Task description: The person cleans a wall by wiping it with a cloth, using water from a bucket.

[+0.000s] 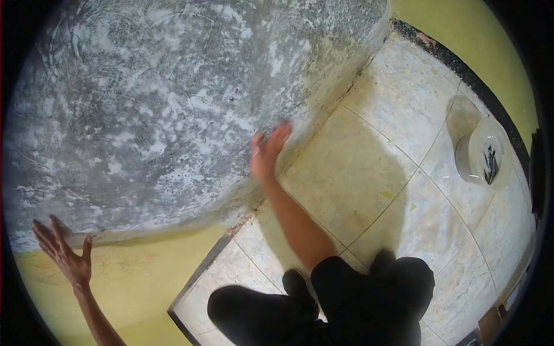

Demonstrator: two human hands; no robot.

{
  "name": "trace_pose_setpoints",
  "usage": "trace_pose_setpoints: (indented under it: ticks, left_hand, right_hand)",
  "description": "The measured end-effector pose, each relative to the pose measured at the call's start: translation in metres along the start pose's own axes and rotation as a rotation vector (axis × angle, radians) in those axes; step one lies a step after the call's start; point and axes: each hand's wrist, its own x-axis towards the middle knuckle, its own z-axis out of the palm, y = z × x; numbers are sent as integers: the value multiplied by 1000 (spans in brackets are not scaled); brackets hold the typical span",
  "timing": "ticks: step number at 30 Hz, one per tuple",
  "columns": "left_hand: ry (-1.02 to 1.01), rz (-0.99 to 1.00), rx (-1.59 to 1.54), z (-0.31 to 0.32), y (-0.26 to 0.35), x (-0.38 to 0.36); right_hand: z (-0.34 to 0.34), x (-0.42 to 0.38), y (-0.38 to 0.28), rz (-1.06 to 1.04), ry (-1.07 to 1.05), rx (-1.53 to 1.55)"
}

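My left hand (70, 262) is at the lower left, with its fingers spread. The fingertips reach the lower edge of a grey, white-smeared plaster patch (150, 115) on the wall. Over the right part of that patch is my right hand (267, 158), somewhat blurred by motion. Its thumb and fingers stand apart, and I see nothing held between them. Whether its palm touches the plaster is hard to make out.
Below the patch the wall (144, 271) is yellow-green. Tiled floor (444, 207) with yellowish flecks lies to the right. A whitish plastic bucket (470, 155) stands there with something dark inside. A dark skirting strip (456, 63) edges the far wall. My black-clad legs (369, 294) are below.
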Motion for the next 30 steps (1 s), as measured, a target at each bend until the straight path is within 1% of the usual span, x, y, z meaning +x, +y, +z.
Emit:
trace_pose_setpoints:
  ticks: [1,2,3,4,5,6,7,9,10,11,12,14,15,17,18,20,21,23,24,25,26,27,28,30]
  left_hand:
    - [10,13,3,3,-8,-4]
    - [5,26,8,2,-15,-11]
    - [-7,16,10,3,-16,-17]
    - [2,-23,10,6,-12,-19]
    - [25,-57,13,10,-9,-18]
    - [95,-116,15,15,1,-14]
    - [101,-118,15,13,9,-10]
    - [184,-214,-127,15,31,4]
    - [232,-181,-164,15,34,14]
    - [248,-191,-170,16,35,21]
    - [254,-189,-115,16,35,29]
    - [324,-200,-24,24,31,42]
    - [352,-203,-32,25,31,46]
    - [393,-226,39,25,39,51]
    - [462,-199,99,28,38,55]
    - [485,-221,90,29,38,54]
    - [490,-211,76,31,37,54]
    - [539,-171,125,36,34,55]
    - [532,-173,150,41,31,53]
    - [519,-169,178,46,28,51]
    - [490,-196,185,48,29,49]
    - [470,-182,179,52,29,47]
    - [458,-204,188,55,28,45]
    - [463,-210,211,56,26,46]
  right_hand:
    - [-13,26,-9,53,47,79]
    - [-11,22,8,62,35,78]
    - [-6,17,31,-66,34,77]
    - [-7,17,38,-205,32,73]
    - [4,-21,37,-183,-23,-14]
    - [16,-62,29,-172,-65,-95]
    - [19,-82,25,-177,-61,-94]
    - [17,-93,13,-214,-150,-71]
    - [12,-71,13,-219,-109,-78]
    - [5,-44,19,-232,-63,-88]
    - [-1,-10,29,-254,-11,-92]
    - [-15,64,37,-79,63,61]
    - [-12,65,37,-96,86,63]
    - [0,39,33,55,58,645]
    - [19,-1,38,-121,59,-42]
    - [24,-91,13,-391,-38,-181]
    - [19,-83,14,-392,-15,-192]
    - [-2,-69,25,-419,-190,-220]
    - [-9,-35,30,-356,-103,-180]
    - [-15,18,32,-287,-19,-139]
    - [-33,76,31,-173,24,28]
    - [-46,110,29,-61,71,194]
    - [-40,98,34,-45,62,188]
    - [-11,41,30,-89,75,48]
